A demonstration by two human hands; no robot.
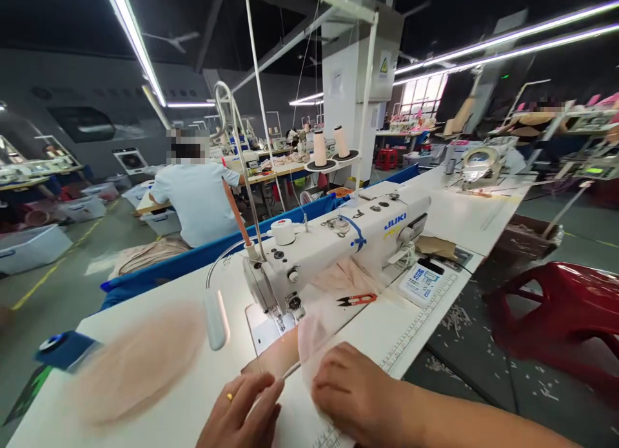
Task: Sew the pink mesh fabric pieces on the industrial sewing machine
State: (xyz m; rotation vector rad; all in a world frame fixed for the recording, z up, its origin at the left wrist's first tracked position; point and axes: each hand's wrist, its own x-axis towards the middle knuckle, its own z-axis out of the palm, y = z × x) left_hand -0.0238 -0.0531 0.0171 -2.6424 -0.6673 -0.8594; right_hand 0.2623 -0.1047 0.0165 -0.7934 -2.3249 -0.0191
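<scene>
The right grip (355, 387) is curled tight on pale cloth (283, 354); the left grip (246, 406) has its fingers bent at the cloth's near edge, and from here I can't tell whether it pinches. The cloth lies on the white desk (229, 358), reaching the needle end of the sewing machine (329, 242), with red-handled snips (363, 299) beyond the right grip.

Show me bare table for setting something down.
Free: the patch between the beige fabric and the left hand, and the stretch between the sewing machine and far machine. Crowded: the sewing machine's near side, with cloth, snips and a white box.
</scene>
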